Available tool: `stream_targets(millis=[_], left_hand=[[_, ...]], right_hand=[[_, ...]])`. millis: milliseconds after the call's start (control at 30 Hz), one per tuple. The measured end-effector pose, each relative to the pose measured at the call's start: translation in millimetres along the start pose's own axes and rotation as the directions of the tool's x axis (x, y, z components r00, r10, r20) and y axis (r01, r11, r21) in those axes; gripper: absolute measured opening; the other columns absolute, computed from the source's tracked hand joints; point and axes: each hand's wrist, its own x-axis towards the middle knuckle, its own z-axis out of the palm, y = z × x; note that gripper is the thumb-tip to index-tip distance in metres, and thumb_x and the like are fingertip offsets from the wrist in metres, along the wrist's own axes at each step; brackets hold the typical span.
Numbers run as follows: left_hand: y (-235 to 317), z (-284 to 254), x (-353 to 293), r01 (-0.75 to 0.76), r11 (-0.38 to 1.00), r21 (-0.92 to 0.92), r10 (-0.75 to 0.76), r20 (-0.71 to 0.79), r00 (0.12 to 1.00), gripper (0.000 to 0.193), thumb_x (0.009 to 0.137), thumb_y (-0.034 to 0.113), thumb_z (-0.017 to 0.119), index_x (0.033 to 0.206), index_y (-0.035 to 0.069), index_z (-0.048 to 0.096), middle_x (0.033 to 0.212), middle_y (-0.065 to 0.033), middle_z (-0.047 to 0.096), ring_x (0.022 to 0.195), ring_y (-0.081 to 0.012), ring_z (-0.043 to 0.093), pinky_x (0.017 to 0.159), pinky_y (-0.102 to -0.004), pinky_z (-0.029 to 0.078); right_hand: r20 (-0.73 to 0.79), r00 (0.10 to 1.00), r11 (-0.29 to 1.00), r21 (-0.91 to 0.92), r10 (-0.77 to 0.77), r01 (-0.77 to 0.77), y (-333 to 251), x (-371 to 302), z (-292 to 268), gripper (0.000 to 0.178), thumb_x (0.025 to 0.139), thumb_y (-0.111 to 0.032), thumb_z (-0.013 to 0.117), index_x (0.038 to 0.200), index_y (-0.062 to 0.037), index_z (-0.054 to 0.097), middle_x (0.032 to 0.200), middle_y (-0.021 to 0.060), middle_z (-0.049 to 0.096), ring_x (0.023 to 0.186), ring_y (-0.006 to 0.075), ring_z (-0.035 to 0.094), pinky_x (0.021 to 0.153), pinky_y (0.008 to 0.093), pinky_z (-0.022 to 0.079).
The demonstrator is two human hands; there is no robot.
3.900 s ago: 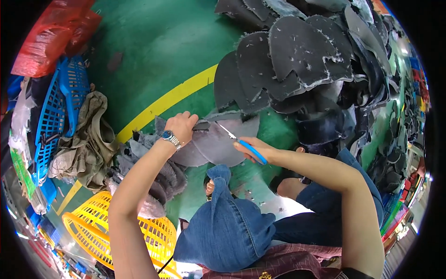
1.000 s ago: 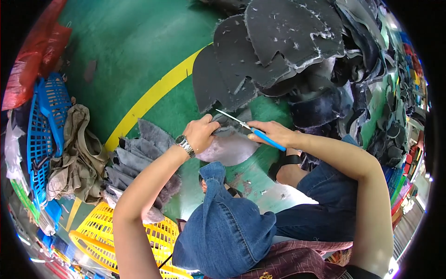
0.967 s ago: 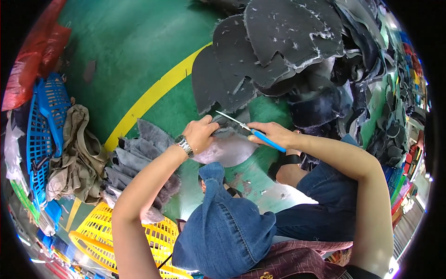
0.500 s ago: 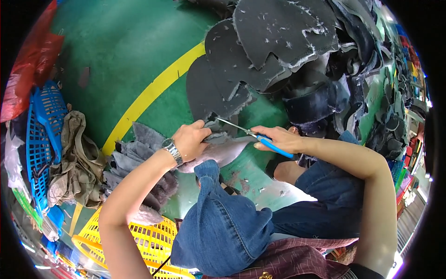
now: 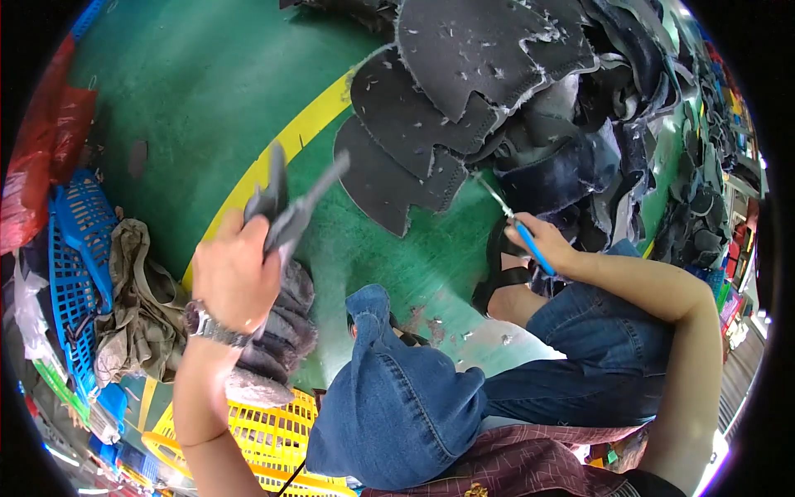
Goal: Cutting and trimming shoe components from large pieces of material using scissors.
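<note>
My left hand point(image 5: 236, 277), with a metal-band watch at the wrist, grips a dark grey piece of fabric point(image 5: 311, 199), blurred by motion. Below it lies a pile of grey fleecy pieces point(image 5: 286, 331), partly covered by the hand and forearm. My right hand point(image 5: 540, 245) holds blue-handled scissors point(image 5: 495, 195), their blades pointing up and left, apart from any fabric. Just beyond the blade tips lie overlapping dark grey cut pieces point(image 5: 397, 178) with frayed, fluffy edges.
A heap of dark fabric pieces point(image 5: 571, 170) rises at the far right. On the left are a blue basket point(image 5: 79, 248), a crumpled beige cloth point(image 5: 137, 290) and red plastic point(image 5: 41, 157). A yellow basket point(image 5: 286, 418) stands near my left forearm. A yellow line point(image 5: 310, 124) crosses the green floor.
My left hand has swung left with the grey fabric, away from the scissors and over the fleecy pile. My right hand has shifted right with the scissors, their blades now pointing more upward.
</note>
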Motion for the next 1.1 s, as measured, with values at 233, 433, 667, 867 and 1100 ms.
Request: stream_targets(millis=[233,433,667,867,1100], left_hand=[[78,121,74,-0.013,0.970,-0.241,-0.033,-0.187,0.982,0.040,0.066,0.022,0.064,0.100,0.008,0.050,0.097,-0.0122,0.046,0.085,-0.0306,0.051,0.066,-0.0416,0.046],[93,152,100,0.002,0.926,-0.378,-0.122,-0.294,0.948,0.027,0.070,0.022,0.061,0.092,0.009,0.053,0.086,-0.0117,0.049,0.079,-0.0311,0.053,0.063,-0.0408,0.045],[80,139,95,-0.066,0.927,-0.370,-0.077,-0.359,0.930,0.017,0.070,0.017,0.060,0.082,0.007,0.053,0.078,-0.0113,0.048,0.067,-0.0330,0.053,0.057,-0.0421,0.044],[77,143,90,-0.117,0.942,-0.315,0.012,-0.318,0.948,0.018,0.067,0.016,0.060,0.081,0.006,0.053,0.076,-0.0120,0.048,0.066,-0.0329,0.053,0.057,-0.0416,0.044],[2,106,35,0.073,0.758,-0.648,-0.154,-0.070,0.986,0.028,0.060,0.014,0.056,0.085,0.001,0.059,0.084,-0.0142,0.059,0.073,-0.0257,0.059,0.065,-0.0323,0.046]], right_hand=[[0.020,0.979,0.978,-0.047,-0.201,0.202,-42,19,16,0.056,0.076,-0.050,0.051,0.108,-0.0047,0.048,0.091,0.0196,0.057,0.086,0.0345,0.055,0.072,0.0394,0.042],[0.085,0.981,0.985,0.037,-0.172,0.169,-62,4,5,0.057,0.076,-0.051,0.051,0.115,-0.0108,0.044,0.086,0.0168,0.058,0.074,0.0332,0.057,0.068,0.0384,0.043],[0.147,0.981,0.969,0.230,-0.129,0.093,-69,-4,-11,0.054,0.081,-0.042,0.049,0.122,-0.0105,0.035,0.080,0.0073,0.049,0.073,0.0177,0.048,0.057,0.0267,0.041],[0.019,0.972,0.961,0.156,-0.236,0.230,-81,4,-14,0.053,0.078,-0.044,0.052,0.112,-0.0042,0.045,0.085,0.0154,0.056,0.079,0.0264,0.056,0.070,0.0345,0.043],[-0.155,0.953,0.963,0.036,-0.260,0.269,0,-11,-37,0.048,0.078,-0.041,0.054,0.111,-0.0070,0.046,0.076,0.0134,0.057,0.067,0.0234,0.058,0.062,0.0317,0.044]])
